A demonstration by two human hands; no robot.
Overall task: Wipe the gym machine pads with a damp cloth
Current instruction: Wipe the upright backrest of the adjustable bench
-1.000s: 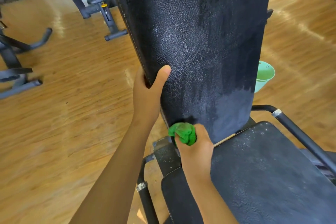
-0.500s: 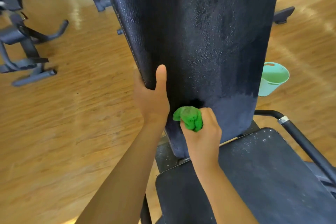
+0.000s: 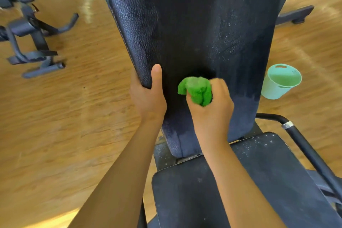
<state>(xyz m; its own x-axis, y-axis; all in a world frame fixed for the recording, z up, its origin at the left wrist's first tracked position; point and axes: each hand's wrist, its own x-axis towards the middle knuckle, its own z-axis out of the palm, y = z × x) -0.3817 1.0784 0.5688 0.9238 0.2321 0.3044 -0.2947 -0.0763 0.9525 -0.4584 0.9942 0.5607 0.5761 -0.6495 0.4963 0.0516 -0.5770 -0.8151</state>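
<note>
Just one green cloth (image 3: 196, 89) is in view, bunched into a wad and pressed against the lower middle of the upright back pad (image 3: 203, 24). The right hand (image 3: 212, 105) grips it, fingers curled tight round the wad, with the cloth bulging out on the thumb side. That pad is one of two dark pads. Its textured face is darker around and above the cloth and paler grey along its lower part. The second, the seat pad (image 3: 240, 181), lies flat below it, speckled with pale flecks. The left hand (image 3: 148, 98) holds the back pad's left edge just beside the cloth, thumb straight up on the front face; its fingers go behind the edge, hidden. One black armrest bar (image 3: 305, 144) runs along the seat's right side. One pale green bucket (image 3: 281, 81) stands on the wooden floor (image 3: 64, 116) to the right. One other dark machine frame (image 3: 33, 42) stands well apart at the left.
</note>
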